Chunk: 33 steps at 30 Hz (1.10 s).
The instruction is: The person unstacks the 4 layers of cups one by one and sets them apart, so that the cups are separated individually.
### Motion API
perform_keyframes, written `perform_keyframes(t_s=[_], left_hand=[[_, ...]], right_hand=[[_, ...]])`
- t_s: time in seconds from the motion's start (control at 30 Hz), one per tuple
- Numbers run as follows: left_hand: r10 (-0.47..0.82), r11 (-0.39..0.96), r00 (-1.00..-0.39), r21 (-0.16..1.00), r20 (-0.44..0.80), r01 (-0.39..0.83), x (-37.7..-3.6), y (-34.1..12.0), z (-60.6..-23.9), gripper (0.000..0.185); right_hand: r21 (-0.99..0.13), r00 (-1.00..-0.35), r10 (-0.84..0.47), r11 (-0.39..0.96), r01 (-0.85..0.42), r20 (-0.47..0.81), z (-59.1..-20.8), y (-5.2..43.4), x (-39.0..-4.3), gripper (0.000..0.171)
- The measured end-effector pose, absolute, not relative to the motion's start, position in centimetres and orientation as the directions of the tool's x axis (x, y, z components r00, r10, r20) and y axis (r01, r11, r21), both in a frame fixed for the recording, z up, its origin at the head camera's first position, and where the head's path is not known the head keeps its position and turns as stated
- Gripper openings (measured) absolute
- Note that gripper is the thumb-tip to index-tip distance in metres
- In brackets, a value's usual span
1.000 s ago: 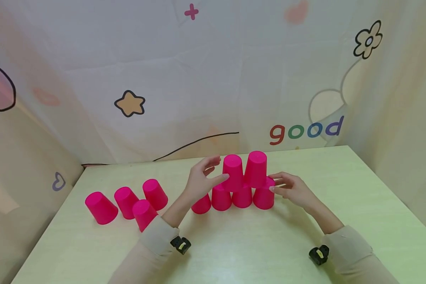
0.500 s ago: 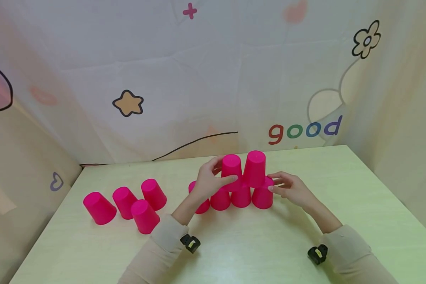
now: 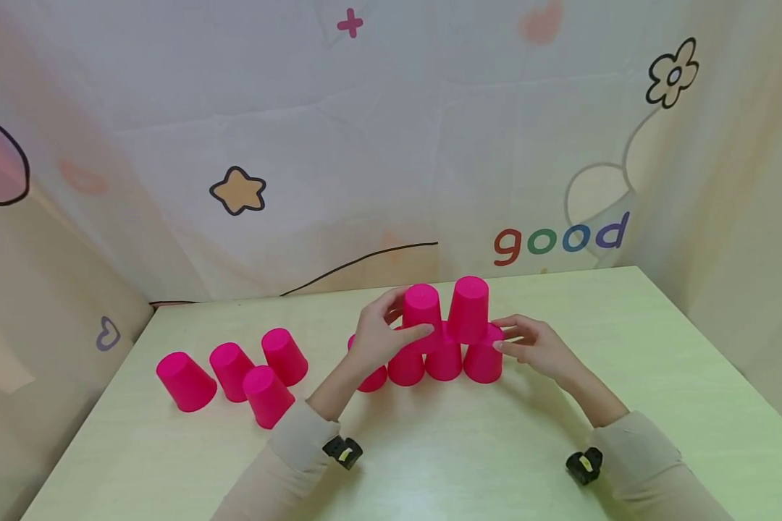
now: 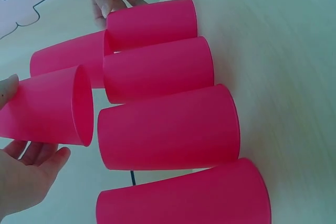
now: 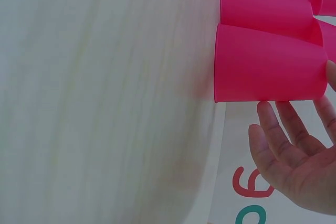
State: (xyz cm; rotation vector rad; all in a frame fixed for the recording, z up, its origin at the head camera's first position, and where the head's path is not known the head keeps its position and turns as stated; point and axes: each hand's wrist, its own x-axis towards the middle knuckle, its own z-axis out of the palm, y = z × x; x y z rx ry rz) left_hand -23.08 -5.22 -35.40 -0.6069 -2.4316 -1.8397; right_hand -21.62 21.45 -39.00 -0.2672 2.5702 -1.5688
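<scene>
Fingers of left hand (image 3: 379, 335) pinch one upper cup (image 3: 421, 307); right hand (image 3: 536, 346) fingers relaxed, touching end cup (image 3: 484, 364). Ten pink cups total.

Pale green table (image 3: 469, 449): four-cup base row (image 3: 430, 365); four loose pink cups (image 3: 234, 376) left.

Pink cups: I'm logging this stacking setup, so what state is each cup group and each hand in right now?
Bottom row of cups: upside down on the table, side by side.
Left upper cup: upside down, held in the second tier.
Right upper cup: upside down, resting on the bottom row.
Loose cups: upside down, apart at the left.
Left hand: grip round the left upper cup.
Right hand: fingers straight, touching the row's end cup.
</scene>
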Motion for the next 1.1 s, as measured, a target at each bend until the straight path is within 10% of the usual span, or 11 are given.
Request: perform_keyframes(t_s=[1.1], left_hand=[[0.214, 0.298, -0.919, 0.874, 0.332, 0.385, -19.1, -13.2, -33.5, 0.058]], right_hand=[[-0.881, -0.978, -0.207, 0.465, -0.09, -0.009, -39.1, 21.5, -21.7, 0.043]])
